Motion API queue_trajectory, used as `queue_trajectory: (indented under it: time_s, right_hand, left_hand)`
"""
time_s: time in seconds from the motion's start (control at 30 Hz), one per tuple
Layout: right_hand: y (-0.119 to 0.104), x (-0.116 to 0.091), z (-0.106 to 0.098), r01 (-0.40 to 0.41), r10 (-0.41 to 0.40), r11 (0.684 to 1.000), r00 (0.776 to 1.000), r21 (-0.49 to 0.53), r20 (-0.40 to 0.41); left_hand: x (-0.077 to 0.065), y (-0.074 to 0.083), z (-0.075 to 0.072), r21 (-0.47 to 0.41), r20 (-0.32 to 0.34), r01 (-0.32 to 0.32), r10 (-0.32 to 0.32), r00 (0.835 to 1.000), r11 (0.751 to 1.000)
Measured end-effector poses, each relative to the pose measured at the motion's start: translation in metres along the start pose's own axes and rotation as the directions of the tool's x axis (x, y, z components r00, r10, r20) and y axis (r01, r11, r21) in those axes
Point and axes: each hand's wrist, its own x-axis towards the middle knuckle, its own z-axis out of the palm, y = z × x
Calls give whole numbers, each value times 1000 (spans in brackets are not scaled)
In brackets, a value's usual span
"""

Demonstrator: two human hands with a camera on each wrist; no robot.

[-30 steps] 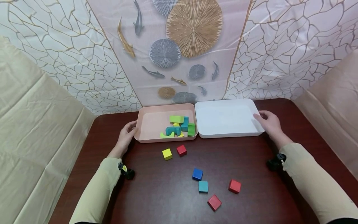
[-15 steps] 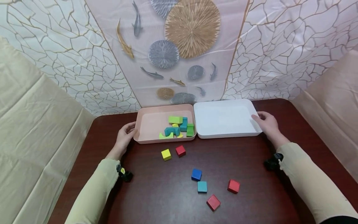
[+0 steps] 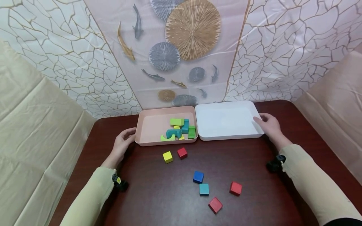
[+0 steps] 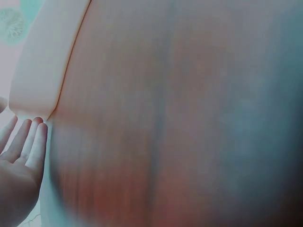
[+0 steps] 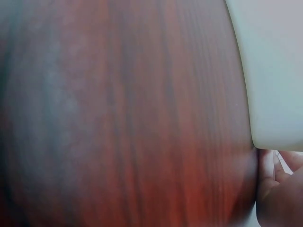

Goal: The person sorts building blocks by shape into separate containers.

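A pink tray holds several green, teal and yellow building blocks at its right side. My left hand is at its left end; in the left wrist view the fingers are extended close by the tray's edge, and whether they touch it I cannot tell. Butted against the pink tray on the right stands a white tray, bare inside. My right hand grips its right end, thumb over the rim and fingers outside. The right wrist view shows only part of this hand, below the tray's corner.
On the dark wooden table lie loose cubes: a yellow cube and a red cube before the pink tray, a blue cube, a teal cube and two more red ones nearer the front. A patterned cloth hangs behind.
My left hand has drawn back slightly left and toward the front, off the pink tray's rim. The right hand keeps its hold on the white tray. The whole view has shifted a little.
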Motion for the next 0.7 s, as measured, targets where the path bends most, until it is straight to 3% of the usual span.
queue_trajectory:
  time_s: [0.2, 0.4, 0.7]
  right_hand:
    - [-1, 0, 1, -1, 1, 1000, 1000, 6, -6]
    - [-3, -1, 2, -11, 11, 1000, 1000, 4, 1]
    - [0, -1, 1, 2, -2, 1000, 1000, -1, -7]
  left_hand:
    - [-10, 0, -2, -50, -37, 0, -2, 999, 999]
    - [-21, -1, -3, -101, -57, -41, 36, 998, 994]
    - [-34, -1, 3, -166, -82, -66, 52, 995, 984]
